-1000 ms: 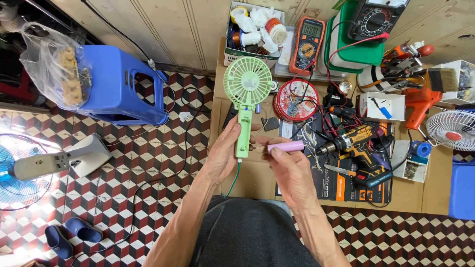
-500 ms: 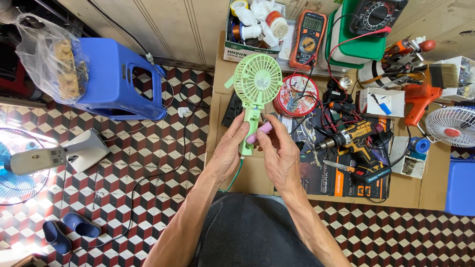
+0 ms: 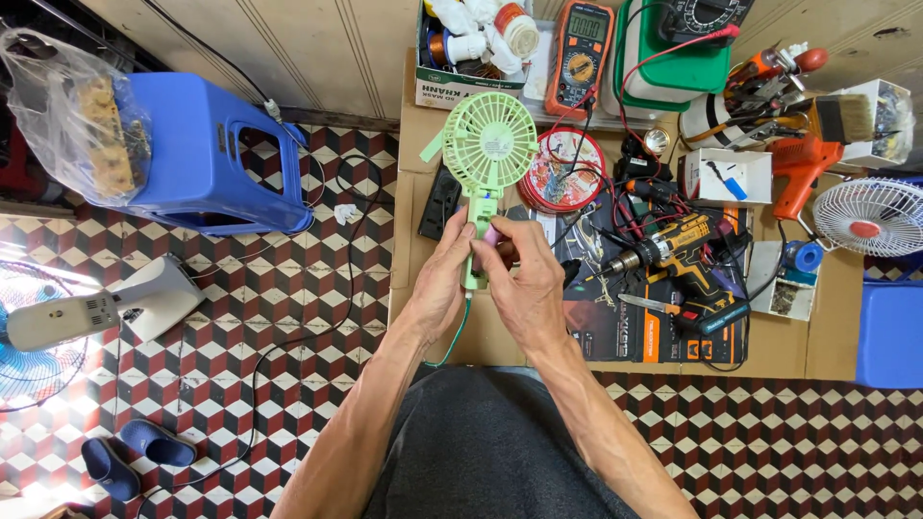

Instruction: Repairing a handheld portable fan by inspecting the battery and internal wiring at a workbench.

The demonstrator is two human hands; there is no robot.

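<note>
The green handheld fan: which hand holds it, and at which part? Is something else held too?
The left hand grips the green fan by its handle. The right hand holds a small pink cylinder at the fingertips, against the handle.

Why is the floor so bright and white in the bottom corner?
In the head view, strong light glares off the tiled floor at lower left, washing out the pattern near the blue slippers; the green handheld fan in both hands stays sharp and evenly lit.
</note>
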